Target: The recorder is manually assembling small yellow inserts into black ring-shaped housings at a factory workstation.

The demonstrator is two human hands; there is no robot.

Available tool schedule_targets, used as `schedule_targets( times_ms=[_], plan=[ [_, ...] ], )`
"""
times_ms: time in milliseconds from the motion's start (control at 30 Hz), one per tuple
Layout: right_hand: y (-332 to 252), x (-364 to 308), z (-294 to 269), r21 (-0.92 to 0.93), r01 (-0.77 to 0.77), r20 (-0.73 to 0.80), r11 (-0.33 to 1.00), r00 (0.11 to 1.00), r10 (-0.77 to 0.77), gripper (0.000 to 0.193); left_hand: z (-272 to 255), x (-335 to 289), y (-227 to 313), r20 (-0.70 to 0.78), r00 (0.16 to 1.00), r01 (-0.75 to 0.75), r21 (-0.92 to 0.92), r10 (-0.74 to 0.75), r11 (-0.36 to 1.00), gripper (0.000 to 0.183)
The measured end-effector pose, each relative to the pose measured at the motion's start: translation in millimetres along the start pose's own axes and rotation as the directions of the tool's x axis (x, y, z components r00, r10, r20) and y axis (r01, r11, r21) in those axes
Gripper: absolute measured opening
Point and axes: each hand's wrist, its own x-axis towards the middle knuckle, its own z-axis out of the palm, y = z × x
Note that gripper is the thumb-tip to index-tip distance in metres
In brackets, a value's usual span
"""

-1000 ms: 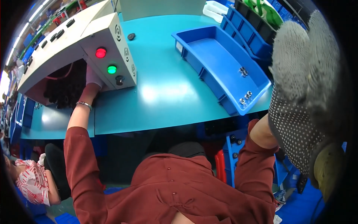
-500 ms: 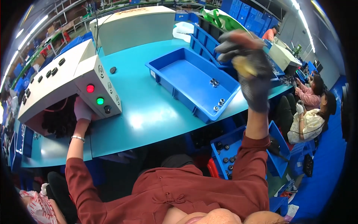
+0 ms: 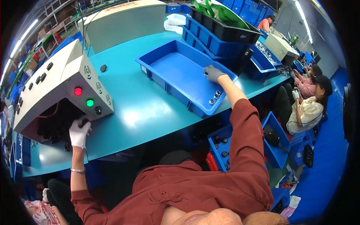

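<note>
Bench (image 3: 138,112): under tray; smooth teal sheet.
Box (image 3: 60,88): L of tray; cream, hard, angular.
Tray (image 3: 180,69): wrist high over rim prob. best; blue plastic, ribbed, oblong.
L hand (image 3: 78,135): L of tray, white-gloved, gripping blk part (image 3: 83,123) (steady hold advised; dark, roundish).
R hand (image 3: 215,74): in tray, grey-gloved, fingers curled, grip can't tell.
Bits (image 3: 212,101): in tray; light pinch advised; shiny, metallic, rounded.

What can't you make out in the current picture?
All in the head view:
- Whatever the right hand grips: mostly covered by its grey glove.
- The deepest black parts: lost in shadow inside the cream machine housing.
- The black crate's bottom: hidden by green material.
- A co-worker's striped shirt: cut off below.
</note>
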Motion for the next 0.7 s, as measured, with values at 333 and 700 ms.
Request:
schedule_targets(
  times_ms=[333, 700],
  plan=[
    [-65, -63, -12, -0.007, 0.322, 0.025, 0.947, 0.946, -0.322, 0.017, 88, -94, 31, 0.376, 0.924, 0.258, -0.483, -0.068, 0.837, 0.029],
    [-83, -112, -25, 0.193, 0.205, 0.084, 0.96, 0.971, -0.224, 0.032, 189, -103, 52, 0.726, 0.675, 0.715, -0.688, 0.134, 0.124, 0.028]
  ],
)
